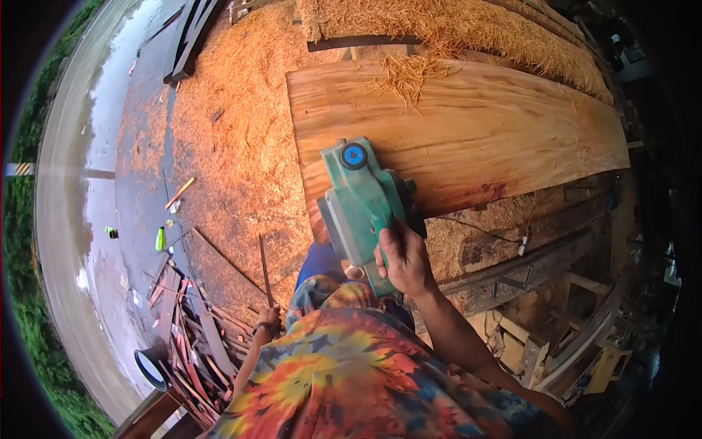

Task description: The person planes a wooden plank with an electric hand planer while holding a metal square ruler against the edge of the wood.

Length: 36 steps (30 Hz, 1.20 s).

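My right hand point(406, 262) is wrapped around the rear handle of a green electric hand planer point(363, 201), which has a round blue-topped knob at its front. The planer is over the near left edge of a wide wooden slab point(468, 124); whether its sole touches the wood is hidden. Down at my left side, my left hand point(269, 319) is closed around the lower end of a thin dark stick point(264, 267). The stick points away from me, over the shavings. Curled shavings point(409, 73) lie on the slab's far edge.
Sawdust and shavings point(234, 132) cover the ground left of the slab. A heap of wood offcuts point(194, 329) lies at lower left, near a dark round container point(151, 368). Timber beams point(512, 274) run along the right, with a cable point(482, 231) nearby. Wet pavement point(102, 205) borders the far left.
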{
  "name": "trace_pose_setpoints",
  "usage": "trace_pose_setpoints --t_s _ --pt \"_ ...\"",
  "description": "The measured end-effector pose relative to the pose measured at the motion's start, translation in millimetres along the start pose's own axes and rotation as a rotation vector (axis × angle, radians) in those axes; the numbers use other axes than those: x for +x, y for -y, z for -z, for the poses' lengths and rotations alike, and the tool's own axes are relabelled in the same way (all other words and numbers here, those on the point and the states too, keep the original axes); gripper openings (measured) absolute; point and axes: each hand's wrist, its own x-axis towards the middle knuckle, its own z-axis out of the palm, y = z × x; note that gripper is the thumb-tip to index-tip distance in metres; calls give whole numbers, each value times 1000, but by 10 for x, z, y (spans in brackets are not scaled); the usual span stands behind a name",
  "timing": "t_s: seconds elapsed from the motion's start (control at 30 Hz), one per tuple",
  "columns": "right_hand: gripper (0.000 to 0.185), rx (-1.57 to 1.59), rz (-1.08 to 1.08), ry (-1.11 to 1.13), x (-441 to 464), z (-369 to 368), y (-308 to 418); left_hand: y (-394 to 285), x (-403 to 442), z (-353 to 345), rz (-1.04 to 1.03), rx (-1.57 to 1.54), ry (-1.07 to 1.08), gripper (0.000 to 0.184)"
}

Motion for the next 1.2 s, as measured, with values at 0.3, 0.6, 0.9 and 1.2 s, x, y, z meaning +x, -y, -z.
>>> trace_pose_setpoints --t_s 0.3,0.6,0.9,1.2 --pt "52 9 47 -48 1469 -128 285 -634 131 -38 248 -219 10 38" --pt "64 -26 116 -5 2751 -251 588 -1032 -74 128 151 -321 -70 41" --pt "44 -73 109 -53 625 -198 141 -474 269 42 204 -34 -120 46" --pt "49 19 17 -61 1152 -216 256 -920 124 153 273 -34 28 46"
